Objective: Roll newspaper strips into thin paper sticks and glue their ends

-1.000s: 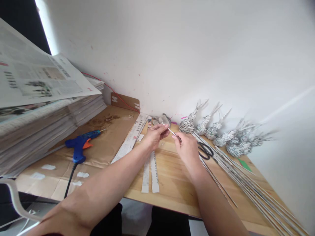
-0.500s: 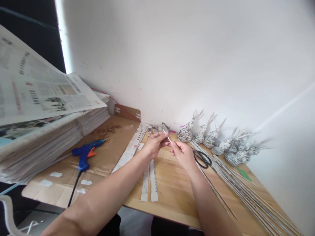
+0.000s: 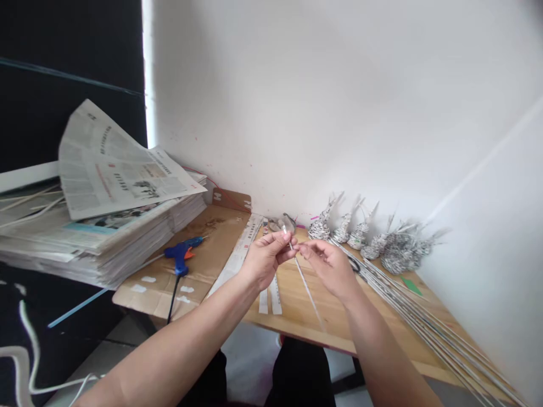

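Note:
A thin rolled newspaper stick point(image 3: 307, 288) slants down toward the table's front edge, its upper end poking above my fingers. My left hand point(image 3: 271, 254) pinches it near that top end between thumb and fingers. Just to the right, my right hand point(image 3: 324, 263) has its thumb and fingertips closed at the stick, directly beside the left fingertips. Below the hands, two cut newspaper strips point(image 3: 275, 297) lie on the wooden table point(image 3: 339, 319). Black-handled scissors point(image 3: 354, 264) are partly hidden behind my right hand.
A blue glue gun point(image 3: 180, 257) lies on cardboard point(image 3: 203, 226) at left, beside a tall newspaper stack point(image 3: 139, 249). Several woven paper pieces point(image 3: 320, 226) line the wall. Long paper sticks point(image 3: 416, 322) run along the right side, near a green scrap point(image 3: 411, 286).
The stick, mostly hidden before, now shows a long length below my hands. My right hand has shifted slightly rightward. The view has swung left, showing more of the newspaper stack.

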A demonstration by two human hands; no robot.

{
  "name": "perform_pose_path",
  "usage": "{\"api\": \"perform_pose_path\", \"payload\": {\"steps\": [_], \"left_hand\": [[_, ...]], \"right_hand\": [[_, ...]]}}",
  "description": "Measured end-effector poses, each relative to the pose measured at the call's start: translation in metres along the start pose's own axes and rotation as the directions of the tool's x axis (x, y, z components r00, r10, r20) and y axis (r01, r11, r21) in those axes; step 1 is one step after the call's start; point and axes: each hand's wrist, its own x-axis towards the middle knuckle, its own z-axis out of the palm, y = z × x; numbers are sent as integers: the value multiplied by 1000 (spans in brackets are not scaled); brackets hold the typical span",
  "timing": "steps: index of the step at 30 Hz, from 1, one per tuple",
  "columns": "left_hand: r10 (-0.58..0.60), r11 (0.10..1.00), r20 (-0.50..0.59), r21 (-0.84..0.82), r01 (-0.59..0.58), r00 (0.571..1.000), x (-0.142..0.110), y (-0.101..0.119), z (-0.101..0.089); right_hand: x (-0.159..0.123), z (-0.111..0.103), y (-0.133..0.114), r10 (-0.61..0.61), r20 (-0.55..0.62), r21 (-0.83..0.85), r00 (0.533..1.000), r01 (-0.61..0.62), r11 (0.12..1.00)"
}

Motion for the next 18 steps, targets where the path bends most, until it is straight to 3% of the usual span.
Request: {"api": "perform_pose_path", "payload": {"steps": [4,13,18], "left_hand": [[-21,997,9,73,20,1000,-40,0,-2],[-4,995,15,96,2,1000,-101,17,-19],[35,997,-48,72,-31,998,-118,25,-33]], "right_hand": [[-13,12,-33,-12,-40,28,999,13,1000],[-23,49,-70,47,274,272,961,-125,954],[-28,68,-86,12,177,91,984,-28,995]]}}
